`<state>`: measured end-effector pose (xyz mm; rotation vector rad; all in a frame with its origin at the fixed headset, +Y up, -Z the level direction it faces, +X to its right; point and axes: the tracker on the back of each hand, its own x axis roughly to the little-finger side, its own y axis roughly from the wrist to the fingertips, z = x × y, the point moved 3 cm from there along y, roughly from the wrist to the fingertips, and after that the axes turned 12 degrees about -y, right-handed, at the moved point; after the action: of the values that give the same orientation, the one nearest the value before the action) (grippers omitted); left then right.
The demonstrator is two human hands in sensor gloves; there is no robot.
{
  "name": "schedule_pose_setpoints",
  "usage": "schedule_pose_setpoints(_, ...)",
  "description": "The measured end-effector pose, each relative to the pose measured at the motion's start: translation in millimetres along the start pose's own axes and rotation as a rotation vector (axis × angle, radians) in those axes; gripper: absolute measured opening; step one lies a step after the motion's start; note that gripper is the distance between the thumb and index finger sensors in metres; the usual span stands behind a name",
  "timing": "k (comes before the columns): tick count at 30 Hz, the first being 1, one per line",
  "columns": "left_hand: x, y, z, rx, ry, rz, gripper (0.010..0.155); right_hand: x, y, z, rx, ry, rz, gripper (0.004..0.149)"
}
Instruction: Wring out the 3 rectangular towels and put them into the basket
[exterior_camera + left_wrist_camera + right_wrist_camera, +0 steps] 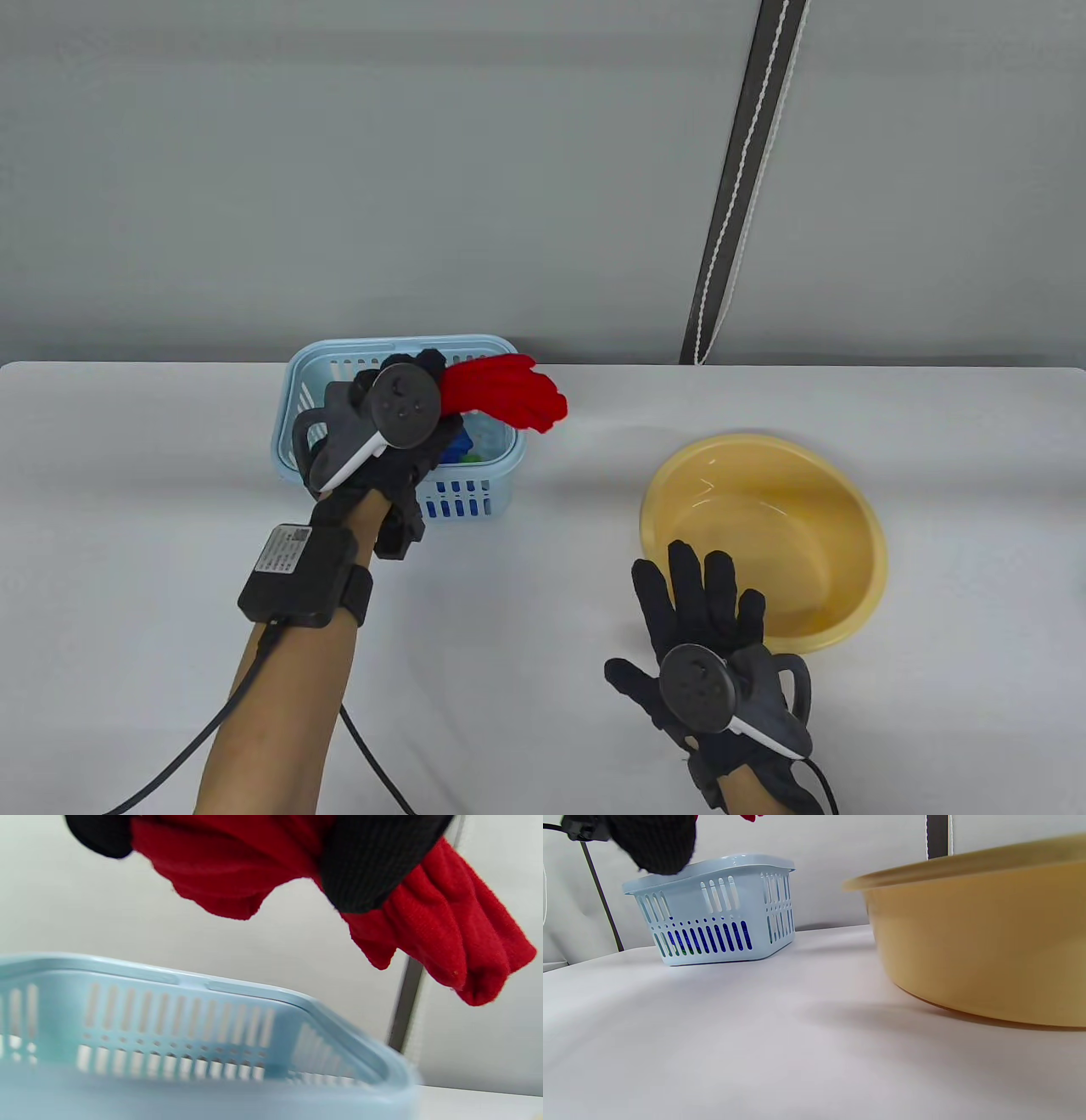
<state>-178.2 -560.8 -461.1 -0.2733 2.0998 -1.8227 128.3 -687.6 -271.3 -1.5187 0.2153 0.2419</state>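
Table view looks down on the whole worktop [543, 526]. Left wrist view sits close above the basket [237, 993] rim. Right wrist view skims low, sharing basket and basin [975, 942].

Black knit gloves, round grey trackers, a black cabled box strapped on the left wrist [297, 576].

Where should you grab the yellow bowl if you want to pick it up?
Probably by the rim of the yellow bowl, coming from its near side where the open right hand already is. The rim flares outward, and the smooth walls slope, offering no handle.
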Motion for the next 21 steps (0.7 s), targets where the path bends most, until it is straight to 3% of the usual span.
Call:
schedule_pose_setpoints(6,33.8,27.3,1.5,0.004,0.033,-0.154,0.077,-0.2,-0.7,5.0,0.032,0.038,-0.001,0.101)
schedule_pose_setpoints(12,48.1,42.9,17.1,0.045,0.065,-0.225,0.087,-2.0,-2.5,7.1,0.039,0.043,0.015,0.101)
schedule_pose_setpoints(21,55.5,24.7,12.5,0.074,0.058,-0.237,0.083,-5.1,-2.7,7.1,0.039,0.049,0.035,0.1)
